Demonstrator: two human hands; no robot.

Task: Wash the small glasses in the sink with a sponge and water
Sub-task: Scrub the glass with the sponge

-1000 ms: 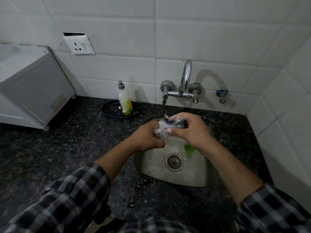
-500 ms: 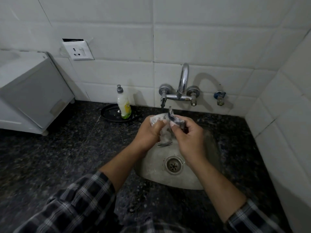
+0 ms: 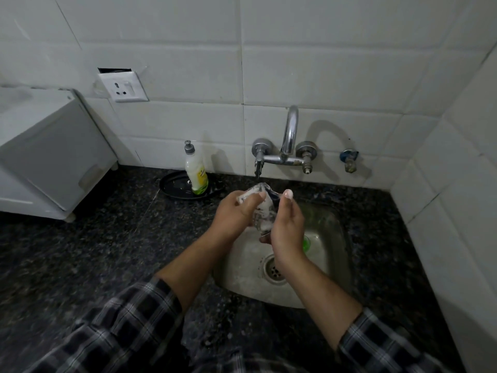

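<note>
The small steel sink (image 3: 333, 265) is dull, sud-filmed metal. The curved chrome tap (image 3: 290, 130) above its back edge shines. The black speckled stone countertop (image 3: 80, 265) looks polished, and the white wall tiles (image 3: 322, 71) are smooth and faintly glossy. The small clear glass (image 3: 262, 215) wears foam, as does the dark wet sponge (image 3: 272, 196). At the countertop's back edge stands a smooth white-and-green plastic bottle (image 3: 197, 173). 2 checked sleeves (image 3: 121, 327) are woven cloth.

Single head-worn wide-angle view. It looks forward and down over the dark speckled stone desk (image 3: 80, 251), facing the white tiled wall (image 3: 322, 63) at 12 o'clock. The small steel sink (image 3: 242, 278) lies close, right of centre; checked sleeves (image 3: 121, 327) enter at 6 o'clock.
</note>
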